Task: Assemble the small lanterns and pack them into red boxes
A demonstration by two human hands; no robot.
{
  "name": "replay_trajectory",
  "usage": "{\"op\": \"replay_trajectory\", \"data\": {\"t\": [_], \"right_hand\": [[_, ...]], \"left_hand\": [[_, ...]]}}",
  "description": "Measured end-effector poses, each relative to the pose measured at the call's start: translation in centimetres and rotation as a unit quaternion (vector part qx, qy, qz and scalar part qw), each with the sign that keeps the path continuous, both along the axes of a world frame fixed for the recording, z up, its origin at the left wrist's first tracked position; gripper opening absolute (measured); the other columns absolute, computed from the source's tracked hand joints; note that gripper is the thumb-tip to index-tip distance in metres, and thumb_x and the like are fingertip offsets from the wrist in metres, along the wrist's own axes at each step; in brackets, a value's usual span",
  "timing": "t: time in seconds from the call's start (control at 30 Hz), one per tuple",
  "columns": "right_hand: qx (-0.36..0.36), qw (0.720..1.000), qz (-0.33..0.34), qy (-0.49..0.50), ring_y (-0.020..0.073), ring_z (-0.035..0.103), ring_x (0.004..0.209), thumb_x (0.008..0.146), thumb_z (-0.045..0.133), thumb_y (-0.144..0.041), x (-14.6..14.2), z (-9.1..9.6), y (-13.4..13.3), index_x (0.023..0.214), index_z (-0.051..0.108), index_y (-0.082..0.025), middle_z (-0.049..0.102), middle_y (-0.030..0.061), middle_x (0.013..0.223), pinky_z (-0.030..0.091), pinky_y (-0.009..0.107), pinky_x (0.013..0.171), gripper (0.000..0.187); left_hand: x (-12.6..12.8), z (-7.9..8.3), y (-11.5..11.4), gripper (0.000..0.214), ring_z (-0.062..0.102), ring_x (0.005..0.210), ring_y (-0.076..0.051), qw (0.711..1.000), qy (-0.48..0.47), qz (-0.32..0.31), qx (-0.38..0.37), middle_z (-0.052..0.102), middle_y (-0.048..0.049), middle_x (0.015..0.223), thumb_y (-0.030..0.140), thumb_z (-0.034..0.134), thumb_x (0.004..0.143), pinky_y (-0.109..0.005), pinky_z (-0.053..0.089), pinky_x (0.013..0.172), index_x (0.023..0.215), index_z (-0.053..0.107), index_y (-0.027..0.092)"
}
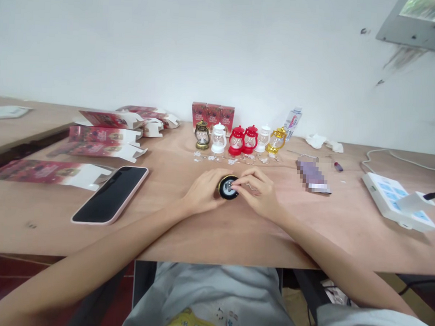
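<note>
My left hand (202,191) is curled round a small round black lantern base with a gold rim (228,187), holding it on its side on the wooden table (214,231). My right hand (258,189) pinches at the silvery middle of that base with its fingertips. Behind my hands stands a row of several small toy lanterns: a bronze one (202,135), white ones (219,138), two red ones (243,140) and a gold one (276,140). Small clear bits (232,159) lie in front of the row.
A phone in a pink case (111,193) lies face up at left. Flattened red cartons (102,142) spread over the left side, with upright red boxes (212,115) at the back wall. A white device with a cable (398,199) sits at right, with a blurred card (312,175) beside it.
</note>
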State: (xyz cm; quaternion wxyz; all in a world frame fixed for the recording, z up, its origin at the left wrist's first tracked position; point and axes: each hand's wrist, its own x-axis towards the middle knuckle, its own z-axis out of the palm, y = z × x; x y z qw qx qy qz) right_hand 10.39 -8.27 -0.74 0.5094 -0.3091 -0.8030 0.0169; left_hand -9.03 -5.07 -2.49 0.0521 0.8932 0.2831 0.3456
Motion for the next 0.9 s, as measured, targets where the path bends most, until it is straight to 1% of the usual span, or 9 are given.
{"op": "replay_trajectory", "data": {"t": [0.2, 0.4, 0.47, 0.57, 0.63, 0.7, 0.77, 0.83, 0.9], "right_hand": [[0.01, 1.0, -0.005, 0.004, 0.0134, 0.058, 0.078, 0.086, 0.059, -0.018, 0.1, -0.1, -0.2, 0.087, 0.066, -0.02, 0.057, 0.003, 0.083, 0.047, 0.028, 0.073, 0.008], [0.014, 1.0, -0.022, 0.006, 0.0134, 0.059, 0.076, 0.085, 0.061, -0.019, -0.3, 0.0, -0.6, 0.083, 0.066, -0.02, 0.057, 0.0027, 0.081, 0.048, 0.028, 0.072, 0.006], [0.026, 0.999, -0.031, 0.004, 0.0137, 0.059, 0.076, 0.085, 0.06, -0.019, -0.4, 0.0, -0.6, 0.082, 0.066, -0.021, 0.058, 0.003, 0.08, 0.049, 0.028, 0.071, 0.007], [0.085, 0.994, -0.042, -0.05, 0.0156, 0.059, 0.08, 0.086, 0.056, -0.015, -0.2, -0.2, -0.7, 0.087, 0.066, -0.02, 0.061, 0.0058, 0.084, 0.05, 0.03, 0.071, 0.012], [0.142, 0.984, -0.05, -0.1, 0.0174, 0.058, 0.08, 0.085, 0.055, -0.012, -0.1, -0.5, -0.7, 0.094, 0.066, -0.018, 0.064, 0.009, 0.088, 0.05, 0.032, 0.071, 0.015], [0.179, 0.973, -0.053, -0.134, 0.0186, 0.057, 0.08, 0.084, 0.055, -0.012, 0.0, -0.6, -0.7, 0.099, 0.065, -0.015, 0.064, 0.0111, 0.091, 0.05, 0.034, 0.071, 0.018], [0.173, 0.974, -0.051, -0.137, 0.0193, 0.058, 0.083, 0.085, 0.054, -0.013, 0.1, -0.7, -0.6, 0.105, 0.064, -0.016, 0.063, 0.0117, 0.097, 0.05, 0.035, 0.073, 0.022], [0.136, 0.983, -0.057, -0.106, 0.0199, 0.059, 0.093, 0.087, 0.05, -0.014, 0.5, -0.5, -0.3, 0.111, 0.062, -0.019, 0.061, 0.0115, 0.105, 0.05, 0.035, 0.078, 0.027], [0.095, 0.99, -0.08, -0.067, 0.0208, 0.058, 0.1, 0.087, 0.047, -0.014, 1.3, -0.2, 0.4, 0.114, 0.06, -0.021, 0.061, 0.0113, 0.109, 0.049, 0.037, 0.084, 0.03]], "left_hand": [[0.0, 0.1, 0.0, 0.047, 0.058, 0.108, -0.023, 1.0, 0.001, 0.004, 0.008, 0.06, -0.0085, 0.118, 0.029, 0.06, 0.077, -0.036, 0.046, 0.091, 0.12, 0.043, 0.021], [0.0, -0.2, 0.1, 0.047, 0.058, 0.109, -0.023, 0.999, 0.003, -0.01, 0.032, 0.059, -0.0096, 0.119, 0.029, 0.059, 0.079, -0.036, 0.046, 0.091, 0.122, 0.042, 0.02], [0.0, -0.1, 0.0, 0.047, 0.058, 0.109, -0.024, 0.999, 0.003, -0.01, 0.034, 0.059, -0.0096, 0.119, 0.03, 0.059, 0.079, -0.036, 0.046, 0.091, 0.122, 0.042, 0.02], [0.0, -0.1, 0.0, 0.047, 0.058, 0.11, -0.023, 0.999, -0.004, -0.015, 0.03, 0.059, -0.0091, 0.12, 0.029, 0.06, 0.078, -0.036, 0.046, 0.092, 0.121, 0.042, 0.02], [-0.1, -0.1, 0.0, 0.047, 0.058, 0.108, -0.023, 1.0, -0.011, -0.014, 0.019, 0.059, -0.0085, 0.119, 0.027, 0.06, 0.077, -0.036, 0.047, 0.091, 0.12, 0.043, 0.02], [-0.1, -0.1, 0.0, 0.048, 0.059, 0.106, -0.022, 1.0, -0.017, -0.008, 0.007, 0.06, -0.0078, 0.117, 0.026, 0.061, 0.076, -0.035, 0.048, 0.09, 0.12, 0.043, 0.021], [-0.2, -0.1, 0.1, 0.05, 0.06, 0.106, -0.023, 1.0, -0.026, -0.004, -0.001, 0.06, -0.0073, 0.117, 0.023, 0.061, 0.074, -0.035, 0.048, 0.09, 0.121, 0.043, 0.021], [-0.3, 0.0, 0.2, 0.054, 0.059, 0.108, -0.023, 0.999, -0.04, 0.002, -0.01, 0.06, -0.007, 0.118, 0.021, 0.062, 0.072, -0.036, 0.048, 0.092, 0.121, 0.042, 0.022], [-0.4, 0.2, 0.2, 0.057, 0.058, 0.112, -0.023, 0.998, -0.053, 0.012, -0.024, 0.059, -0.0068, 0.12, 0.019, 0.062, 0.069, -0.037, 0.047, 0.095, 0.122, 0.042, 0.022]]}}
